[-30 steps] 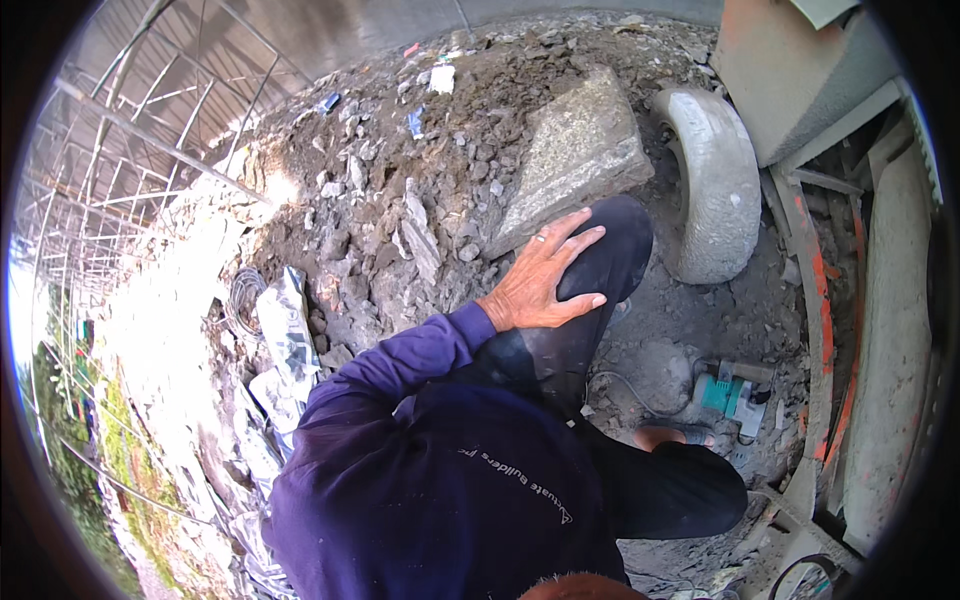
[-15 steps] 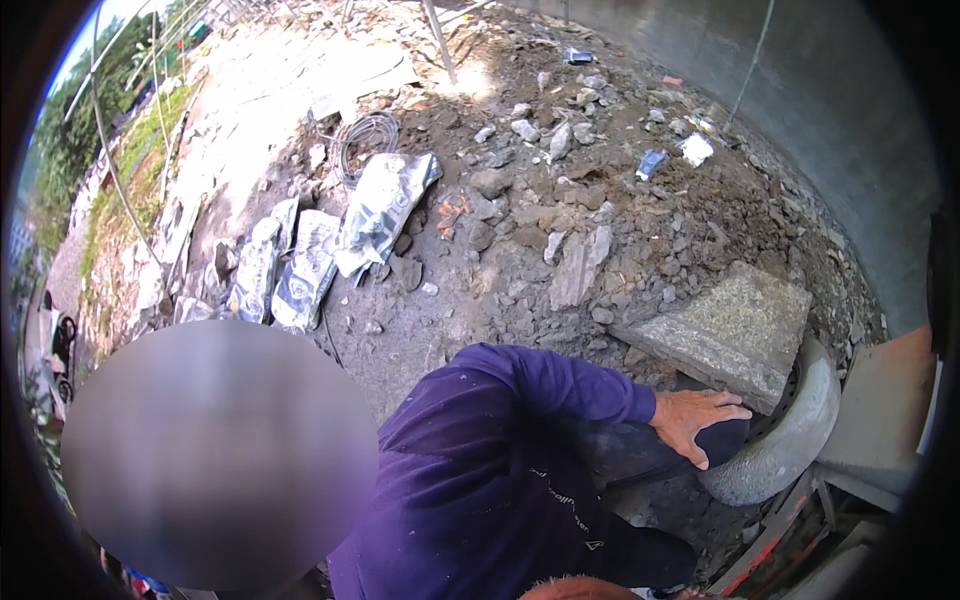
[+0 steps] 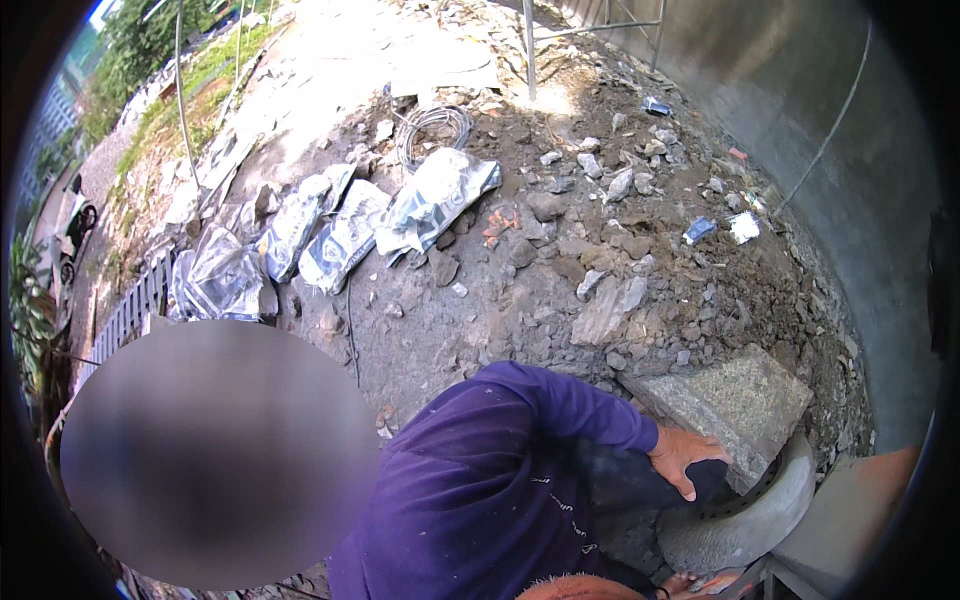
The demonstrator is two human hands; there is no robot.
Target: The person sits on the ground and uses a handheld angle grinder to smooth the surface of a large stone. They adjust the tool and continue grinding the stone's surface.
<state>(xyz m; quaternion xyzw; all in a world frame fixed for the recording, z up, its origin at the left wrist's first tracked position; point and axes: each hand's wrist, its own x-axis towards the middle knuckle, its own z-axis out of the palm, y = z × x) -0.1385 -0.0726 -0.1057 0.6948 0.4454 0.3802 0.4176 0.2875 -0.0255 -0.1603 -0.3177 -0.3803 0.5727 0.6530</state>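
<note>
My left hand (image 3: 688, 461), at the end of a purple sleeve (image 3: 590, 415), lies with thumb and fingers apart over my dark-trousered knee (image 3: 712, 484). Its fingertips are beside a rough, speckled stone block (image 3: 745, 395); whether they touch it, I cannot tell. The block leans on a grey, dusty curved rim (image 3: 735, 540) with dark slots along its inner side. At the lower edge a patch of skin (image 3: 680, 583), seemingly part of my right hand, is mostly cut off, and its fingers cannot be made out.
Several white-and-grey sacks (image 3: 345, 235) lie on rubble-strewn ground, with a wire coil (image 3: 437, 132) behind them. A grey wall (image 3: 800, 110) runs along the right. Metal scaffold legs (image 3: 531, 50) stand at the back. Grey panels (image 3: 840, 515) border the lower right. A blurred oval hides the lower left.
The view has swung left, so the sacks and rubble sit farther right. The stone block and rim appear lower. My left hand keeps nearly the same place in the picture, still spread.
</note>
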